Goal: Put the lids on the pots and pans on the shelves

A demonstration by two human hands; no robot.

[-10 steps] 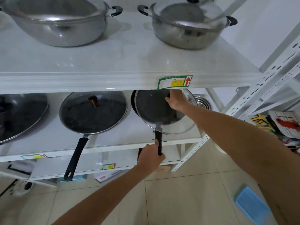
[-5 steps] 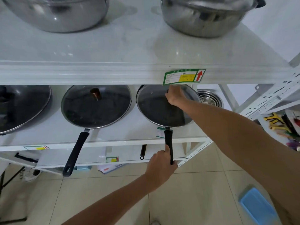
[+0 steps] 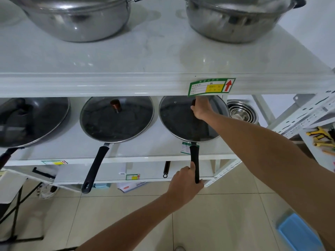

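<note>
White metal shelves (image 3: pixel 126 84) stand over a pale tiled floor (image 3: pixel 217 214), and the middle shelf (image 3: pixel 145 153) carries the pans. Against the green label (image 3: pixel 211 87) on the front edge of the upper shelf, the frying pan (image 3: pixel 183 127) lies directly below, and its long black handle (image 3: pixel 194 160) points out past the shelf edge toward the person. A glass lid (image 3: pixel 174 115) rests on this pan and seems to sit flat on the rim.

The right hand (image 3: pixel 202 108) is just under the label, closed around the dark knob (image 3: pixel 193 103) of the lid. The left hand (image 3: pixel 186 183) is lower than the label, closed around the end of the pan handle.

To the left of the label, a second pan (image 3: pixel 117 119) already has its lid with a brown knob (image 3: pixel 115 106). Further left is a dark wok (image 3: pixel 30 122); I cannot tell if it is covered. Above the label stand two steel pots (image 3: pixel 78 20), cut by the picture edge. Right of the label I see stacked steel bowls (image 3: pixel 242 111).

I judge the lid to be rigid, smooth and breakable, with some weight in the glass and steel rim. The knob is the only good place to hold it; the rim would be slippery. The pan probably slides easily on the smooth shelf, so holding the handle helps to keep it steady.
</note>
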